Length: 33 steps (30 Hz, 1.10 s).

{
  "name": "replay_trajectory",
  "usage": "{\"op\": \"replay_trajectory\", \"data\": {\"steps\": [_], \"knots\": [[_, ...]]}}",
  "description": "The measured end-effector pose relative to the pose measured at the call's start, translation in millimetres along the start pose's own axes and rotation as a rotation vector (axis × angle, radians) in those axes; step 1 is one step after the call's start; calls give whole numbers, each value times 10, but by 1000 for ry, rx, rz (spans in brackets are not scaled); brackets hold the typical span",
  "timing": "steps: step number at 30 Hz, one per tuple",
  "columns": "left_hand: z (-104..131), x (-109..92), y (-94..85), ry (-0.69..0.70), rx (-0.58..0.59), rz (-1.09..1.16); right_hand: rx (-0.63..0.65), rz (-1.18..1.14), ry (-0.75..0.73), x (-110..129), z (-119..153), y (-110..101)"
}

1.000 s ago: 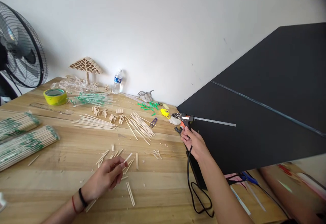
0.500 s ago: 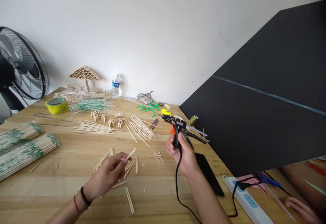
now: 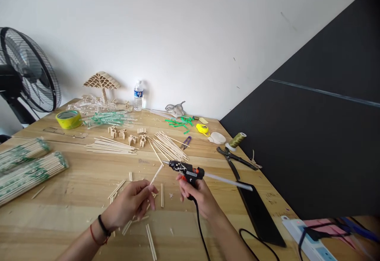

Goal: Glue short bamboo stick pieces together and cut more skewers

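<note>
My left hand point(image 3: 132, 201) is closed on a short pale wooden stick point(image 3: 156, 174), pinched between thumb and fingers and slanting up to the right. My right hand point(image 3: 197, 195) grips a black hot glue gun point(image 3: 187, 172) with an orange trigger, and a clear glue stick point(image 3: 228, 180) sticks out of its back. The nozzle meets or nearly touches the tip of the held stick. Around my left hand lie several short stick pairs, one pair point(image 3: 162, 195) just to its right and another point(image 3: 151, 242) nearer me.
Long loose sticks point(image 3: 168, 145), small glued stick pieces point(image 3: 132, 139) and purple snips point(image 3: 186, 142) lie beyond the hands. Bagged sticks point(image 3: 32, 178) are at left. Pliers point(image 3: 234, 160), a black slab point(image 3: 261, 213) and a power strip point(image 3: 308, 237) line the right side, near a black panel point(image 3: 323, 134).
The glue gun has swung down and left, its nozzle now at the stick's tip. The held stick tilts more steeply upward. The view has shifted slightly.
</note>
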<state>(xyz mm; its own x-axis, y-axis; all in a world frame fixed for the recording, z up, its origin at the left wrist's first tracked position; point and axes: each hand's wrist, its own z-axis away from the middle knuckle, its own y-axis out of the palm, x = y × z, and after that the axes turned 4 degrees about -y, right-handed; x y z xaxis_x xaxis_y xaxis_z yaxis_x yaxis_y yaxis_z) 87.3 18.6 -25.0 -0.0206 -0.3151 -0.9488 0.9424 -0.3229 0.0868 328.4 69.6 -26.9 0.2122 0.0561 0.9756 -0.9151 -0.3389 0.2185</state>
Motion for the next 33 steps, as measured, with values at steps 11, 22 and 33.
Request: {"op": "replay_trajectory", "data": {"steps": [11,22,33], "knots": [[227,-41,44,-125,161,204,-3,335,75,-136,458,75],[232,9,66,-175,299,375,27,613,-50,25,429,217],[263,-18,18,-168,209,253,-110,601,-112,-39,482,67]]}}
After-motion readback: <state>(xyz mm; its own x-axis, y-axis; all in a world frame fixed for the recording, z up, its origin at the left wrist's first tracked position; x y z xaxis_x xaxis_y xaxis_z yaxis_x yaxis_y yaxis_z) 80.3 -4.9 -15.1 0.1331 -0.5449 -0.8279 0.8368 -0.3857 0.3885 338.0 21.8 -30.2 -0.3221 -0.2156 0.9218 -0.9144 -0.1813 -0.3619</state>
